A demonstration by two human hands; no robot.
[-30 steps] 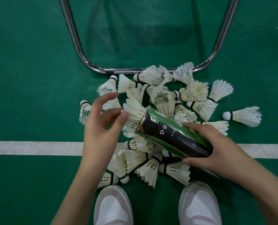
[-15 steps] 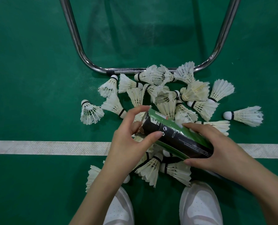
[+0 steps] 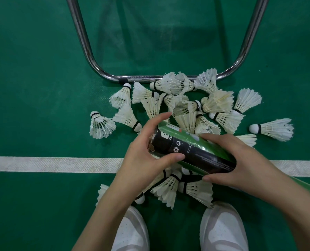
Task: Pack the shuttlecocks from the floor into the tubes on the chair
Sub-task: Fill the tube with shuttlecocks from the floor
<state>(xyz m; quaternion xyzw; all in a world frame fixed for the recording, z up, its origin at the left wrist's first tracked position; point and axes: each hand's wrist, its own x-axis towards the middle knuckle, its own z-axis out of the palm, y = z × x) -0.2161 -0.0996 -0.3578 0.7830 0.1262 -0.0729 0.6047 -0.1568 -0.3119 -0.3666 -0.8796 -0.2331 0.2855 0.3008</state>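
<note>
Black-and-green tube [image 3: 195, 153], centre of frame: white square label near its open end with partial characters, roughly "ZO", cut off. Beside it two white recycling-type symbols and a small tube icon. A line of fine white print along the black band, too small to read.

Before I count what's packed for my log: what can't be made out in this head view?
- Inside of the black-and-green cardboard tube: its mouth is covered by the left hand.
- The tube's far end: hidden behind the right hand and forearm.
- White feather shuttlecocks under the hands and tube: count unclear.
- Chrome chair frame: seat cut off by the top edge.
</note>
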